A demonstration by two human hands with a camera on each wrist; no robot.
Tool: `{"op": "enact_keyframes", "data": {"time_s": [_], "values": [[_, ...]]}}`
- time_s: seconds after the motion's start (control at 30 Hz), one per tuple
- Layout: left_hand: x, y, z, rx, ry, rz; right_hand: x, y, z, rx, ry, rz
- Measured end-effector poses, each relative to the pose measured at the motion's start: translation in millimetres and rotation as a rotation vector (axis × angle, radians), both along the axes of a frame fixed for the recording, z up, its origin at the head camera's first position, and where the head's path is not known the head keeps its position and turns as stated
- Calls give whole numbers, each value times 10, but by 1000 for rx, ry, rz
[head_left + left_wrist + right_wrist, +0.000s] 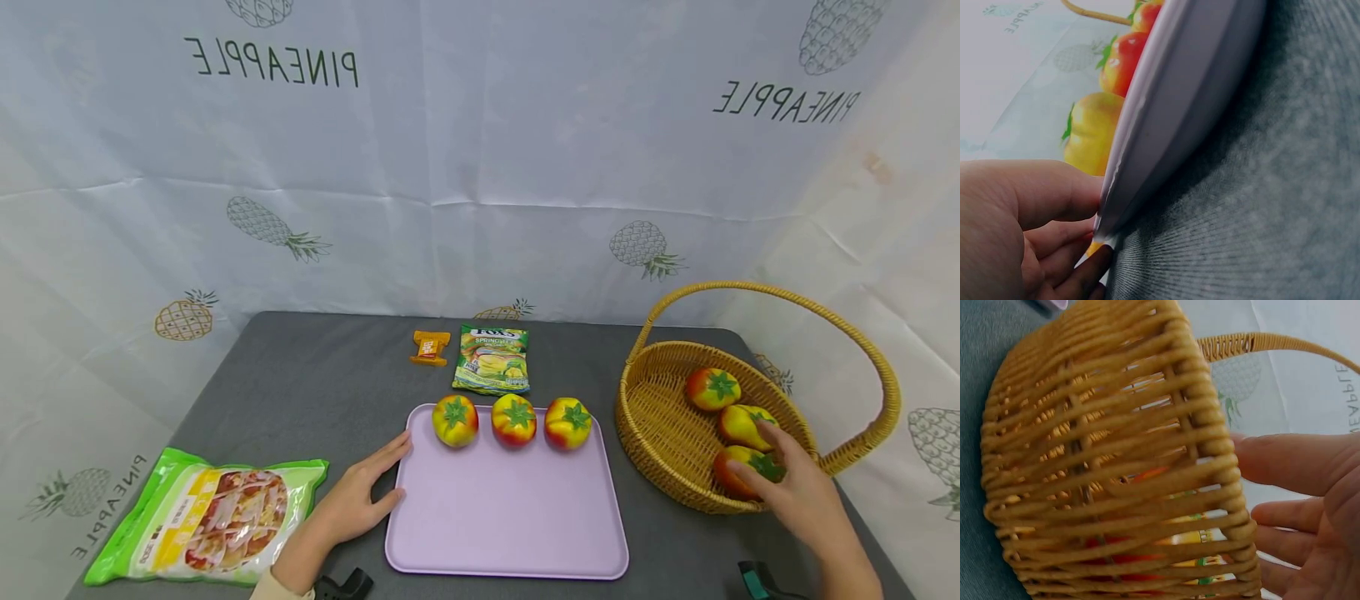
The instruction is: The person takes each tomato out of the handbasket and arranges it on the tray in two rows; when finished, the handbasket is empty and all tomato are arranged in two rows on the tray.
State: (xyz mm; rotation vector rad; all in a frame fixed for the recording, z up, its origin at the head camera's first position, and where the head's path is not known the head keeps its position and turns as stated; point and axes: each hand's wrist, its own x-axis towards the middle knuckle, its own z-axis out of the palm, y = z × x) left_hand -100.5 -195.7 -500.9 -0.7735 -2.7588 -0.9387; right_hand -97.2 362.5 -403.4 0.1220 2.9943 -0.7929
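Observation:
My left hand (358,498) rests at the left edge of a light purple tray (506,508), fingers extended and thumb touching the rim, as the left wrist view also shows. Three red-and-yellow, persimmon-like fruits with green leafy tops, a left one (454,421), a middle one (513,421) and a right one (567,423), line the tray's far edge. My right hand (808,493) reaches over the near rim of a wicker basket (660,417), fingers spread around the nearest fruit (731,473). Whether it touches this fruit is unclear. Two more fruits, one red-and-yellow (708,389) and one yellow (742,427), lie in the basket.
A green snack bag (491,360) and a small orange packet (431,347) lie behind the tray. At the left is a large green-and-white food bag (217,521). The basket's tall handle (765,287) arches above it. Pineapple-print cloth (480,167) hangs behind the grey table.

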Motion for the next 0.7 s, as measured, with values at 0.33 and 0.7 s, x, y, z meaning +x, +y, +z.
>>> {"op": "enact_keyframes", "data": {"time_s": [0.33,0.7], "values": [[11,4,21,10,-34,6,-137,113,21,117,-109,88],[5,-6,28,10,-53,6,-229,152,-15,235,-144,158]]}}
